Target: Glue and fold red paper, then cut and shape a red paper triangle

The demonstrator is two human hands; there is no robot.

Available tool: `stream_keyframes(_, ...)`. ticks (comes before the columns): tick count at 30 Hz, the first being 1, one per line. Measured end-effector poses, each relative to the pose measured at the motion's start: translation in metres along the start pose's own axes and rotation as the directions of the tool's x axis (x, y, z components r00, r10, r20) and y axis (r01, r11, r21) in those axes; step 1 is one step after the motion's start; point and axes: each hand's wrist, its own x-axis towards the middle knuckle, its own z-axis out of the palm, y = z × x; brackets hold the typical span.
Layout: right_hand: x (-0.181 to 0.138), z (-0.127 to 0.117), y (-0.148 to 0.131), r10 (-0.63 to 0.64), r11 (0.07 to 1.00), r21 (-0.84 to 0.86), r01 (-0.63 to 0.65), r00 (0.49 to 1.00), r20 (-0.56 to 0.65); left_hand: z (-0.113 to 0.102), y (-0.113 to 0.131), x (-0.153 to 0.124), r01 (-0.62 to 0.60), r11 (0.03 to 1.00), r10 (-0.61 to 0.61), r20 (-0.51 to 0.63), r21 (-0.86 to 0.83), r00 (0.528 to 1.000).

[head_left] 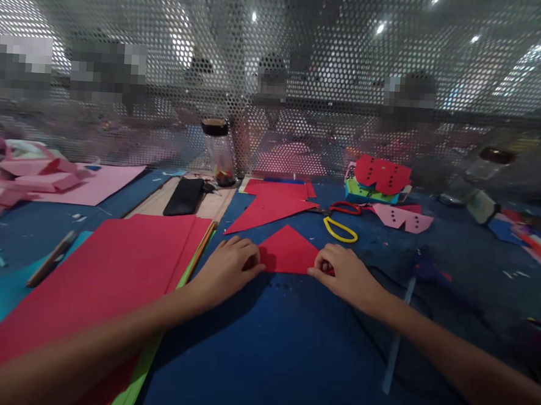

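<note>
A piece of red paper (288, 251), folded to a triangle with its peak pointing away from me, lies on the blue table (261, 348). My left hand (234, 262) pinches its left corner, fingers curled. At the right corner, my right hand (337, 268) grips the paper the same way between thumb and fingers. Just beyond it lie larger red paper pieces (274, 206) with pointed ends. Scissors with one red and one yellow handle loop (341, 230) rest behind my right hand, their blades partly hidden by the red paper.
Stacked red and green sheets (125, 248) lie under my left forearm. Behind them are a black phone (183, 197) and a glass jar (221, 157). Dotted paper cutouts (382, 174) sit back right, pink paper (97, 183) far left. A perforated metal screen (307, 58) closes the back; people sit beyond.
</note>
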Motion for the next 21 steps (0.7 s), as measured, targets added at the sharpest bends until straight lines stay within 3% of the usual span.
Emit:
stream_keyframes(6,0.000,0.000,-0.001,0.011,1.000,-0.027,-0.012,1.000,-0.013,0.001,0.000,0.000,0.013,1.000,-0.013,0.008,-0.001,1.000)
stream_keyframes(14,0.001,0.000,-0.001,0.014,0.999,-0.029,-0.014,1.000,-0.007,0.013,0.002,-0.005,-0.304,0.952,0.304,0.007,0.030,0.953)
stream_keyframes(21,0.001,-0.003,-0.004,0.032,0.999,-0.030,-0.031,0.999,0.010,0.019,0.001,-0.009,-0.377,0.918,0.377,0.028,0.119,0.926)
